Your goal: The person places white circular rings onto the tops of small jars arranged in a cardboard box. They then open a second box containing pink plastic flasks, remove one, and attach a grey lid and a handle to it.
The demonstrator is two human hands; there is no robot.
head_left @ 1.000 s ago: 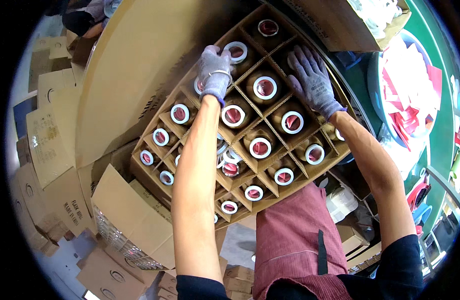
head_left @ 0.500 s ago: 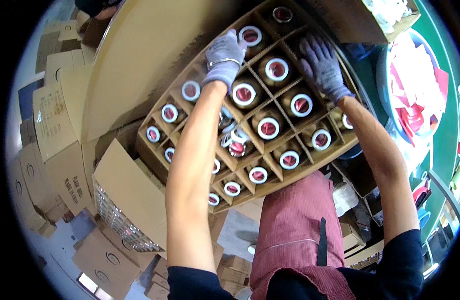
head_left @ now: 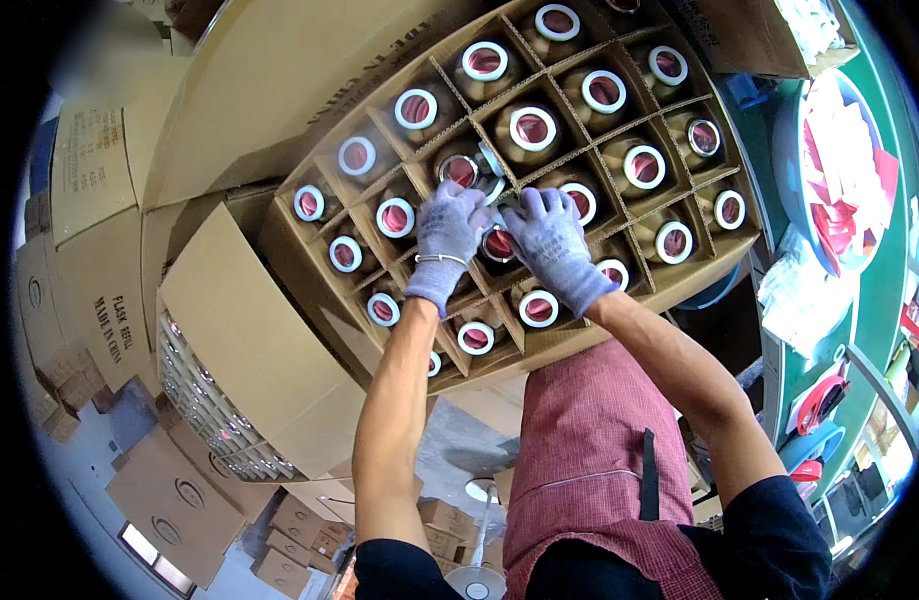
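Note:
A large divided carton (head_left: 620, 312) holds several upright glass flasks, each in its own cardboard cell. Most mouths carry a white ring, with pinkish red showing inside, as on this flask (head_left: 533, 129). Near the middle, one flask (head_left: 460, 171) has a bare silvery mouth, and loose white rings (head_left: 491, 160) stand beside it. My left hand (head_left: 450, 238) and my right hand (head_left: 557, 243), both in grey-purple gloves, meet around another flask mouth (head_left: 499, 245) without a visible white ring. Their fingers are bent inward; what they pinch is hidden.
A tall cardboard flap (head_left: 270, 90) rises at the far left. Left of the carton, an open box (head_left: 220, 400) shows rows of silvery glass. On the green table (head_left: 865, 310) at right stands a blue basin (head_left: 792, 175) with pink and white scraps. Stacked cartons (head_left: 185, 500) stand lower left.
Both hands have come back from the carton's far cells to its middle, close together. The carton appears shifted in view, and more of its far right cells show.

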